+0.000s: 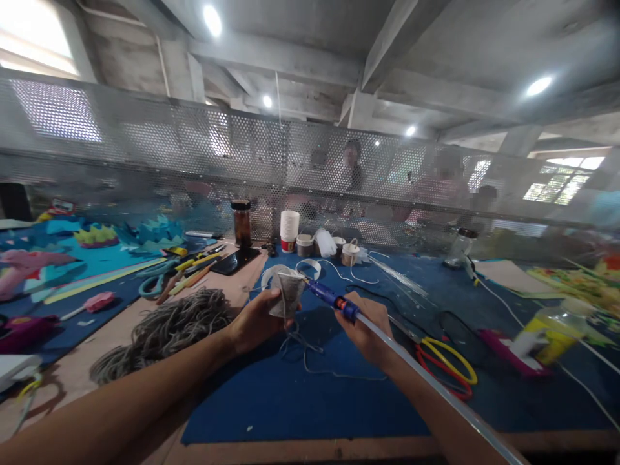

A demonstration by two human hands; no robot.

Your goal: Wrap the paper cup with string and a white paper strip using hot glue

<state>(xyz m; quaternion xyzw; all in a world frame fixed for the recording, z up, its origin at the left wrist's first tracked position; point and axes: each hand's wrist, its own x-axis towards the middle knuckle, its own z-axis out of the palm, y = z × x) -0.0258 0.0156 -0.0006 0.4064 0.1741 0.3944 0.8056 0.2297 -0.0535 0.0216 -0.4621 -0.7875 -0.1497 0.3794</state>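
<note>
My left hand (pixel 256 321) is wrapped round a small greyish cup (pixel 290 296), tilted above the blue mat (pixel 310 407). In my right hand (pixel 367 328) is a blue hot glue gun (pixel 324 294), its nozzle at the cup's upper right edge; whether it touches I cannot tell. A long clear glue stick (pixel 436 374) runs from the back of the gun past my right forearm. Thin grey cord (pixel 310 349) trails below the cup across the mat. Behind the cup lies a curled white strip (pixel 310 268). My fingers hide part of the cup.
A heap of grey cord (pixel 179 329) lies left, near scissors (pixel 155 284) and a phone (pixel 236 261). Behind stand a dark jar (pixel 241 225), stacked paper cups (pixel 289 227) and small handled buckets (pixel 349 254). Red-and-yellow-handled scissors (pixel 448 365) lie right. A perforated screen (pixel 310 161) closes the back.
</note>
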